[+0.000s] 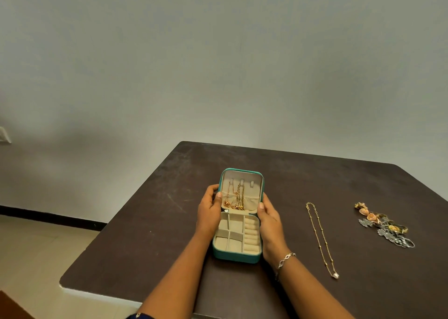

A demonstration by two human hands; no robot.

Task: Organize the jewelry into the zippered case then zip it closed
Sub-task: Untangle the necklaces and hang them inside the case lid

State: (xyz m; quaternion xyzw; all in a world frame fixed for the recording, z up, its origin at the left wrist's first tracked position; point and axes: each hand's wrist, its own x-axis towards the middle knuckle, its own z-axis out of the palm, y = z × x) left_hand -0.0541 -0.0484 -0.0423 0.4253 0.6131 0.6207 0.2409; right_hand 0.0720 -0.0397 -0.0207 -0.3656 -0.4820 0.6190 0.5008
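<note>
Teal case [238, 258] lies open at the middle of the table [169, 221], lid raised on the far side, gold chains [236, 198] hung inside it. Left hand [208, 212] grasps the lid's left edge, thumb on the lining. Right hand [270, 221] grasps the right edge by the hinge. Well right of both hands lies a gold necklace [320, 238]; farther right, a heap of mixed jewelry [385, 225]

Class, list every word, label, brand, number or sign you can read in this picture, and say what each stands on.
No text can be read anywhere in the picture.
The teal jewelry case, held open by the left hand and right hand, shows no brand or label.
The gold necklace, the jewelry pile and the dark table carry no writing.
</note>
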